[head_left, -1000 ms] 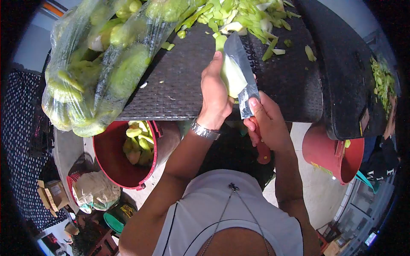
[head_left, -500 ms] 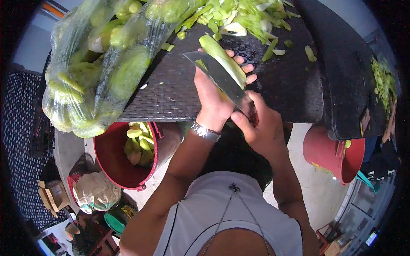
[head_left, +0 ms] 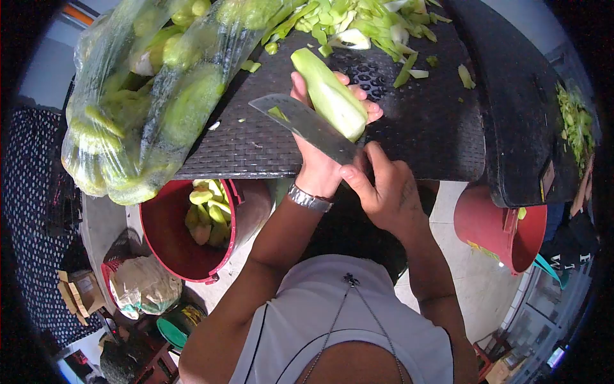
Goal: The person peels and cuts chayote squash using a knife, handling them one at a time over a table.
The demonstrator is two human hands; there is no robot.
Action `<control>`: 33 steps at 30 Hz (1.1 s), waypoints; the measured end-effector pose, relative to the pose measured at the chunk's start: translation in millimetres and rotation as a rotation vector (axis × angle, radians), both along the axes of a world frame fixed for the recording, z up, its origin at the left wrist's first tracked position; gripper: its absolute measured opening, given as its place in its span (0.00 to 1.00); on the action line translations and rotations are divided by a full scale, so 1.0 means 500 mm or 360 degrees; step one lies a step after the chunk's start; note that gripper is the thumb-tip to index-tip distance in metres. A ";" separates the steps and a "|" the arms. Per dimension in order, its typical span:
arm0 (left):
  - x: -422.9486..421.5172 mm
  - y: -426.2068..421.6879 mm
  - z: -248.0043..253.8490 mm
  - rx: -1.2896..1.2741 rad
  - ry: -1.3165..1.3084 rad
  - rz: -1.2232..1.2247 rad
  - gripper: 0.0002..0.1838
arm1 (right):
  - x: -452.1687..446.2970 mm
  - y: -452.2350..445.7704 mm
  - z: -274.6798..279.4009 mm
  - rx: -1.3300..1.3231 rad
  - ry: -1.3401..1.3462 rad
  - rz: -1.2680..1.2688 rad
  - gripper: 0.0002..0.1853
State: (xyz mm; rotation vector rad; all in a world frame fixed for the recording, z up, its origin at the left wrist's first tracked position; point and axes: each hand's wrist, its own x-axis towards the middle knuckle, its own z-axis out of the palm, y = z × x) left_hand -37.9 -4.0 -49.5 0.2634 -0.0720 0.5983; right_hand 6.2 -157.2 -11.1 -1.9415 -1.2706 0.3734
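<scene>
A pale green, partly peeled vegetable (head_left: 331,96) rests in my left hand (head_left: 316,153), whose fingers curl around its far side. My right hand (head_left: 387,189) grips a wide-bladed knife (head_left: 307,125) by the handle, which the fingers hide. The blade lies slantwise over my left palm, on the near side of the vegetable, tip to the upper left, with a small green scrap stuck on it. Both hands are over the near edge of the dark woven table (head_left: 256,150). Beyond them is a pile of green peelings (head_left: 364,22).
A clear plastic bag of green vegetables (head_left: 147,96) covers the table's left side. Below it stands a red bucket (head_left: 153,237) with peeled pieces inside. Another red bucket (head_left: 480,221) is at the right, under a black surface (head_left: 518,128) bearing more peelings. A filled sack (head_left: 144,285) sits lower left.
The knife has swung from the right side of the vegetable to its left, blade tip now leftward. The vegetable has turned in my left hand, and its fingers have opened out around it.
</scene>
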 end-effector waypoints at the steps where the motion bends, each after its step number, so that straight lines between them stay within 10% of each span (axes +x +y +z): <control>1: -0.001 -0.001 0.000 0.0014 -0.0001 0.0022 0.37 | 0.001 0.000 -0.004 0.0014 0.0023 0.0006 0.26; 10: -0.002 -0.043 0.025 -0.0059 0.0144 0.0120 0.36 | -0.008 0.000 -0.049 0.0336 -0.0417 -0.0124 0.24; 14: -0.001 -0.030 0.024 -0.0121 0.0261 0.0156 0.37 | 0.003 0.009 -0.006 -0.0054 0.0119 -0.0084 0.26; 33: 0.006 -0.080 0.038 -0.0113 0.0274 0.0376 0.28 | -0.005 0.021 -0.009 -0.0020 0.0077 -0.0286 0.27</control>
